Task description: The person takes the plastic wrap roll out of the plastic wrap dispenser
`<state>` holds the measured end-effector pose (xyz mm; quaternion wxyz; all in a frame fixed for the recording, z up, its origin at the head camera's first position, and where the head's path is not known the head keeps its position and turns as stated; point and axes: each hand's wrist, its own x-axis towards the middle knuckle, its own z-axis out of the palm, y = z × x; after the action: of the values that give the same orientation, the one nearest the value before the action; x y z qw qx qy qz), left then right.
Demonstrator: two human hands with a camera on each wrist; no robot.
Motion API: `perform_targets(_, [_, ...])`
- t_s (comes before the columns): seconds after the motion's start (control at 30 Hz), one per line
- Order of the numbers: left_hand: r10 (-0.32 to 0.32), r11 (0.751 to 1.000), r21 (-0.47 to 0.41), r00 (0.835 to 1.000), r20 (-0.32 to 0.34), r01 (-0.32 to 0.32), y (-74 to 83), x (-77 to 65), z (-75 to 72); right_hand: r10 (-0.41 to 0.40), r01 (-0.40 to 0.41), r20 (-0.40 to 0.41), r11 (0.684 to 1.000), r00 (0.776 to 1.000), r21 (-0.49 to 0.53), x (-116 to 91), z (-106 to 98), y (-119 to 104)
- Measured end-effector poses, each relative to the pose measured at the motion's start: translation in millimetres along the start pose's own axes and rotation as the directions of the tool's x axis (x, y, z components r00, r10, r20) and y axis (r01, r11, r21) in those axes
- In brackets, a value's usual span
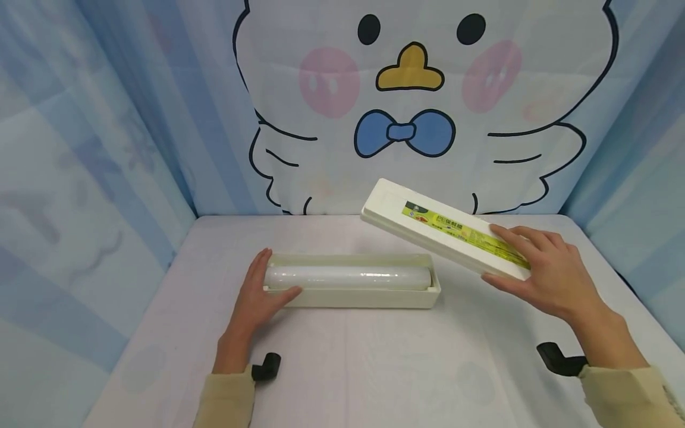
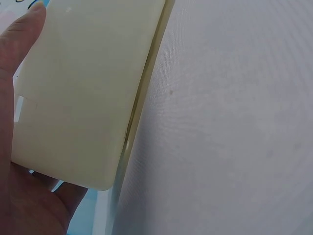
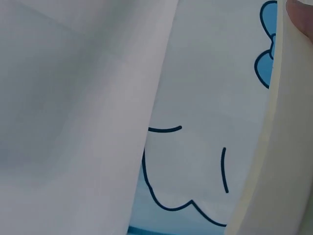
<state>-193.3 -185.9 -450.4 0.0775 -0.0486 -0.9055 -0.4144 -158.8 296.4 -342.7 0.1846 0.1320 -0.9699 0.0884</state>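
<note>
A long white box (image 1: 364, 299) stands uncovered on the table, with a shiny roll of cling film (image 1: 348, 277) lying lengthwise in it. My left hand (image 1: 255, 300) grips the box's left end, thumb on the front wall and fingers round the far side. In the left wrist view, the box's smooth cream wall (image 2: 88, 98) fills the space beside the thumb. Raised to the right, the white lid (image 1: 390, 205) slants down toward my right hand (image 1: 559, 276), which pinches its lower right end. A yellow-green label (image 1: 462, 232) runs along the lid. In the right wrist view, the lid's edge (image 3: 281, 142) shows at the right.
A white cloth covers the table (image 1: 364, 368). Behind it hangs a curtain (image 1: 299, 30) with a cartoon face and blue bow tie. Blue and white curtains (image 1: 64, 178) close off both sides. Black mounts (image 1: 266, 367) stick out at both cuffs.
</note>
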Motion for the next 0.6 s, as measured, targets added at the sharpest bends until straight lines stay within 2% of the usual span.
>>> perform_targets(0.23, [-0.054,0.999,-0.010,0.998,0.017,0.054,3.5,-0.3,-0.6,0.033,-0.033,-0.012,0.999,0.999,0.000,-9,6,7])
perform_targets(0.6, [-0.032,0.999,-0.024,0.999,0.007,0.032,3.0,-2.4,0.6,0.090,-0.090,0.009,0.996,0.996,-0.006,-25,14,19])
